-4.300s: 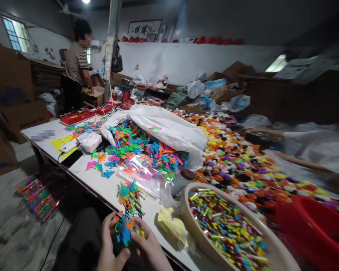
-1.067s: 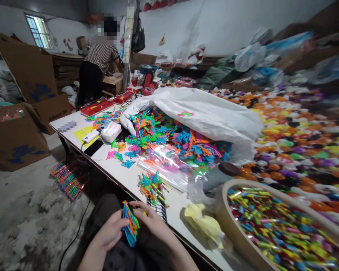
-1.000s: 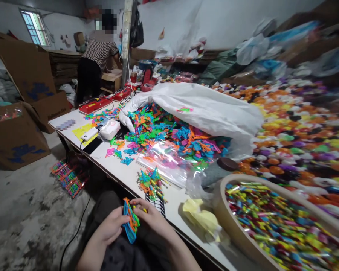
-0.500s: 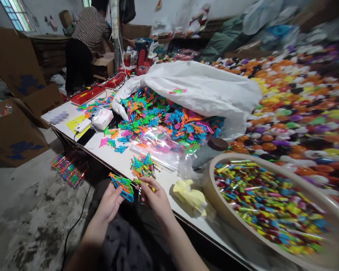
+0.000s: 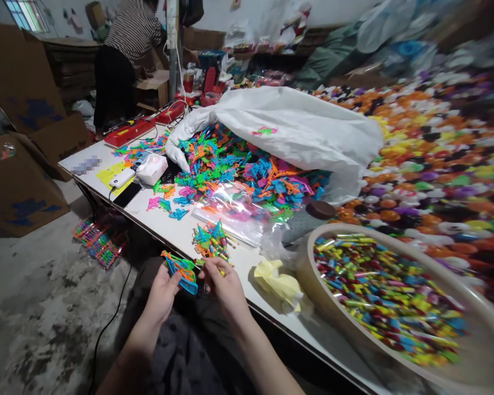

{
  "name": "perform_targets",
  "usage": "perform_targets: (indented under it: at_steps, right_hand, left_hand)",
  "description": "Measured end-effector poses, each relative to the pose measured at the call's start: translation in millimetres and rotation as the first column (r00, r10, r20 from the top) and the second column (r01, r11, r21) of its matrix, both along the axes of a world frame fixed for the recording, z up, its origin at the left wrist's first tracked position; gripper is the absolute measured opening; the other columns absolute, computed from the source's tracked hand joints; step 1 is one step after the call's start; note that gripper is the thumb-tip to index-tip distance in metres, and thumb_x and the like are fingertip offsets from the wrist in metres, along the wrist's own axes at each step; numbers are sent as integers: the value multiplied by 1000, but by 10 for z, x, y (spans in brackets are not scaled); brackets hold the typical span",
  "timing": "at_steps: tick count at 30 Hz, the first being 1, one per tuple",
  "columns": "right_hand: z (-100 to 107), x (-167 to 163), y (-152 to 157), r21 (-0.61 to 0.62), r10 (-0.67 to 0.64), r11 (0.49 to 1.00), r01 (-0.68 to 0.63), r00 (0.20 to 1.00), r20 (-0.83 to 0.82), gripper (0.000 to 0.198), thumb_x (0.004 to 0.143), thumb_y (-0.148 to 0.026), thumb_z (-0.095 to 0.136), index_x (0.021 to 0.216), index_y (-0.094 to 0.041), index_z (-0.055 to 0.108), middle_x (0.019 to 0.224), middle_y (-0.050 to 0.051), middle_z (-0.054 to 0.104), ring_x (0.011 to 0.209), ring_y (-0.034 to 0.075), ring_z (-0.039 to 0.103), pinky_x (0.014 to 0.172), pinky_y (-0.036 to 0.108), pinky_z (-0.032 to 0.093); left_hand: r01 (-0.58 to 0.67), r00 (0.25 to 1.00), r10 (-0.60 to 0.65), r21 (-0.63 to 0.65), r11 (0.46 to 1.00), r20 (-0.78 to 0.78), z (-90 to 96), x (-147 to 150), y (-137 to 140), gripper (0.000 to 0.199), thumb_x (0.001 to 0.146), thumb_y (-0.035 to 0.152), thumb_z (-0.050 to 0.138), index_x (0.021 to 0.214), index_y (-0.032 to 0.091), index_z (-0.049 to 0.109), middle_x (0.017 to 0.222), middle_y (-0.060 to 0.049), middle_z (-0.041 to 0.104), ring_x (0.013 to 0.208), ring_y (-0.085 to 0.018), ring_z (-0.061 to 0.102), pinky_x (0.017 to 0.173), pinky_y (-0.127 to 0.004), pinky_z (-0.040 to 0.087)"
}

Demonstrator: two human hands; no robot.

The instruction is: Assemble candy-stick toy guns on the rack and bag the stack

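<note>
My left hand (image 5: pixel 163 292) is closed on a small stack of flat plastic pieces (image 5: pixel 181 273) in blue, green and orange, held over my lap by the table's front edge. Just to the right, my right hand (image 5: pixel 223 282) pinches small yellow-green sticks (image 5: pixel 199 263), whose tips point at the stack; I cannot tell whether they touch it. Past the hands, on the table edge, sits a little pile of plastic pieces and sticks (image 5: pixel 212 239). A few loose plastic pieces (image 5: pixel 178 213) lie farther left, in front of a large heap (image 5: pixel 226 164) spilling from a white sack (image 5: pixel 296 123).
On the right stands a beige basin (image 5: pixel 313 258) full of colourful short sticks, with crumpled yellow paper (image 5: pixel 278 282) beside it. A phone (image 5: pixel 127 195), a tissue pack (image 5: pixel 152 169) and red boxes (image 5: pixel 129 133) are on the left. A person in a striped top (image 5: pixel 132 35) bends over behind.
My right hand has shifted slightly, with the fingers more closed around the sticks. The left hand still holds the stack. The view has moved a little.
</note>
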State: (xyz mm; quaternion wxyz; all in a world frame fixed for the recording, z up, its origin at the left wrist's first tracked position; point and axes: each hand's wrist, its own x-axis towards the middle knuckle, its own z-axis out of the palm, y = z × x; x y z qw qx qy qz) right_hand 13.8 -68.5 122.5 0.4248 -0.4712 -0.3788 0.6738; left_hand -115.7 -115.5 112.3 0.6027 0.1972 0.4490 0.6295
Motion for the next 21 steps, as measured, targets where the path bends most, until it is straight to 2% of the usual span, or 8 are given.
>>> perform_targets:
  at_steps: [5,8,15,18,21]
  right_hand:
    - [-4,-78,-14,-43,-41,998,42,999,27,53,57,-63,70,80,-18,56,60,-2,61,37,6,43,32,16,24]
    - [-24,-121,-28,-27,-48,998,48,999,24,53,57,-63,71,80,-17,56,60,-1,62,39,6,45,34,16,26]
    - [-47,-195,-75,10,15,1000,-15,1000,27,47,63,-58,70,84,-18,55,63,-1,62,42,8,49,38,19,31]
    - [-77,-212,-99,45,24,999,-26,999,44,45,66,-58,68,81,-18,54,58,-3,57,39,7,46,38,19,31]
    - [-129,-203,-117,82,18,996,-25,996,87,42,69,-58,65,79,-19,54,48,-8,43,34,5,36,34,19,26]
  left_hand:
    - [-4,1000,4,18,1000,-14,-90,-22,-22,56,67,45,74,112,19,53,111,-9,64,99,-21,62,83,-31,50]
    - [-10,1000,10,17,1000,-8,-106,-57,-38,56,66,45,74,111,18,53,110,-10,64,99,-22,62,83,-33,50]
    - [-58,998,58,-12,998,35,-126,-117,-63,59,63,44,77,109,18,51,108,-10,65,95,-23,63,82,-34,50]
    - [-83,996,83,-8,997,12,-167,-112,-57,58,64,44,76,108,18,50,104,-9,65,93,-21,63,80,-32,50]
    - [-106,994,107,19,994,-20,-202,-95,-42,55,66,45,75,108,19,50,103,-8,65,93,-20,63,81,-32,50]
